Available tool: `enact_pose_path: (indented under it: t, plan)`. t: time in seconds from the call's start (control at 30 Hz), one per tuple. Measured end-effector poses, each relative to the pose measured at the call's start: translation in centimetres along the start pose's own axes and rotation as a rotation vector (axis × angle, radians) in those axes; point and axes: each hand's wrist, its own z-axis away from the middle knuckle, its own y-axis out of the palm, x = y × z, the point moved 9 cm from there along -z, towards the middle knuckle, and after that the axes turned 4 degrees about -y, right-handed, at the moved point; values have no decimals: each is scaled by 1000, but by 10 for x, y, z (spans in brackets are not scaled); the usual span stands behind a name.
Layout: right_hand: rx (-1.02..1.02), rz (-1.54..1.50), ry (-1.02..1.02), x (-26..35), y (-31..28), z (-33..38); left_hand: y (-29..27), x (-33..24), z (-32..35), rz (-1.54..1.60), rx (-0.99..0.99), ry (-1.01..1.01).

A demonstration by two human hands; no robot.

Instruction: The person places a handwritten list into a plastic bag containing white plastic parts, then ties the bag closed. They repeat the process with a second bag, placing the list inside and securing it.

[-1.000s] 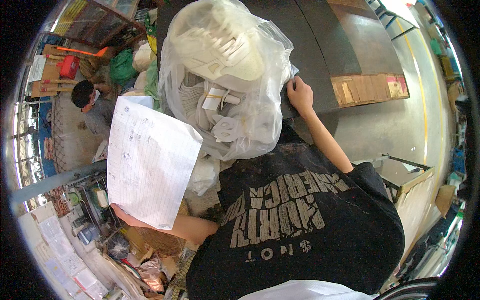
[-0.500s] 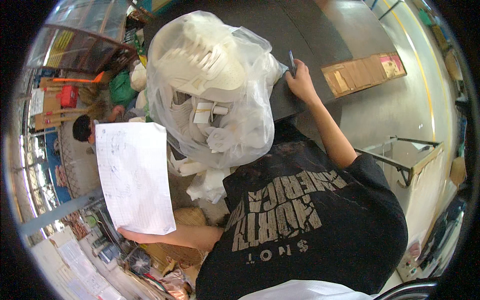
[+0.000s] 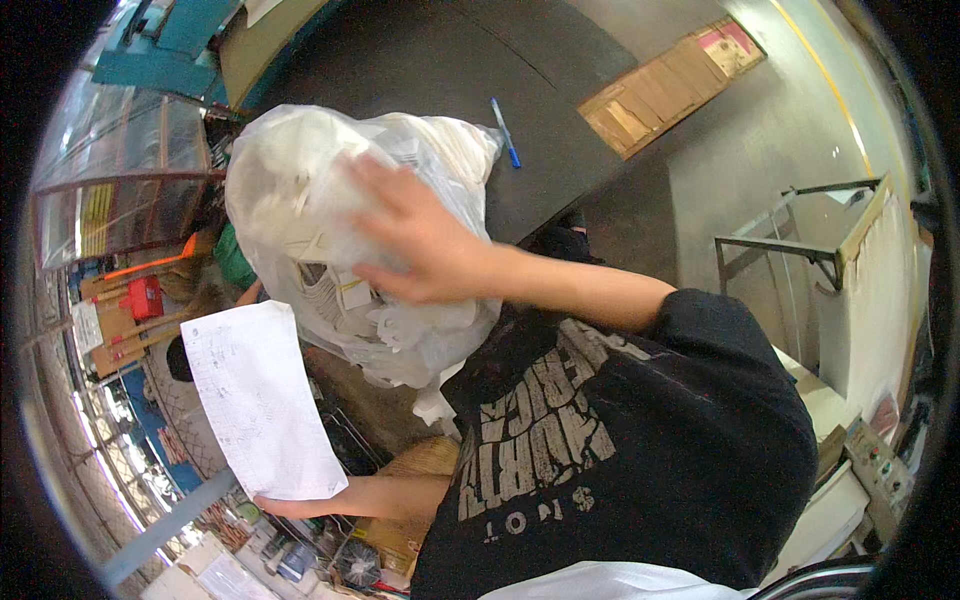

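Observation:
A big clear plastic bag stuffed with white paper and card pieces rests on the edge of a dark table. My right hand lies spread flat against the bag's side. My left hand pinches the bottom corner of a white sheet of paper with faint handwriting, held up to the left of my body. A blue pen lies on the table just beyond the bag.
A flattened brown cardboard piece lies on the table's far right. A metal-framed stand is at the right. Another person's dark-haired head shows behind the sheet. Red and orange tools and cluttered shelves fill the left side.
My right hand has come off the table by the pen and now presses on the bag. The view has shifted, and the sheet sits lower and nearer my body.

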Motion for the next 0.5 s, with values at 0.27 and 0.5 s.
enact_pose_path:
  t: [0.27, 0.5]
  plan:
    - [56, -99, -298, 63, 9, 2, 9, -5, -4, 31, 36, 17]
    - [-17, -235, -280, 78, -15, 20, 8, -1, -7, 130, 54, 7]
